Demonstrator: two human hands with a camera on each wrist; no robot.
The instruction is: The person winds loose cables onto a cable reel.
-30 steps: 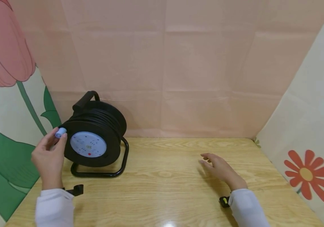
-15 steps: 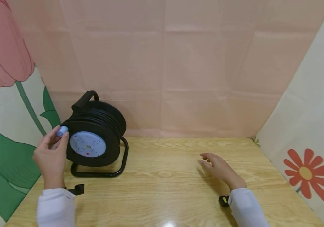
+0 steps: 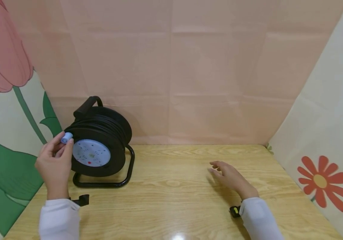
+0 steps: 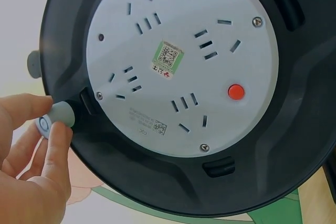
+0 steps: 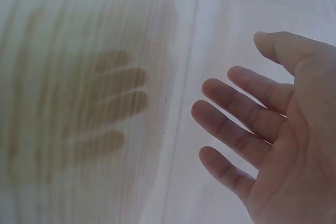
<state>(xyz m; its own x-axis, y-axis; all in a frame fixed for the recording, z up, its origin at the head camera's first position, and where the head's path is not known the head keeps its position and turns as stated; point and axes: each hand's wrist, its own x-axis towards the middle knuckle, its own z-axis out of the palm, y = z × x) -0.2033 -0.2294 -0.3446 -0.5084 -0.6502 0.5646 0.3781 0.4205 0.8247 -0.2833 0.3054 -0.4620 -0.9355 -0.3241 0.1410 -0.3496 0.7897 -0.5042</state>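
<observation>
A black cable reel (image 3: 118, 150) stands on a tubular frame at the left of the table, with black cable (image 3: 99, 124) wound on its drum. On its face sits a pale blue socket disc (image 4: 184, 19) with a red button (image 4: 236, 92). My left hand (image 3: 54, 166) pinches the small light-blue crank knob (image 4: 63, 114) at the reel's left rim between thumb and fingers. Well to the right of the reel, my right hand (image 3: 232, 178) hovers over the table, holding nothing; in the right wrist view its fingers (image 5: 233, 135) are spread and relaxed.
The reel's carry handle (image 3: 85, 106) rises at its top, and its foot (image 3: 105, 184) rests on the wooden table (image 3: 171, 186). A pink backdrop (image 3: 171, 73) hangs behind. Flower-printed sheets flank the table, such as the one with a red flower (image 3: 327, 181).
My left hand has moved slightly up and right with the knob, and the reel has turned a little clockwise. The view shifted slightly; my right hand stays in place.
</observation>
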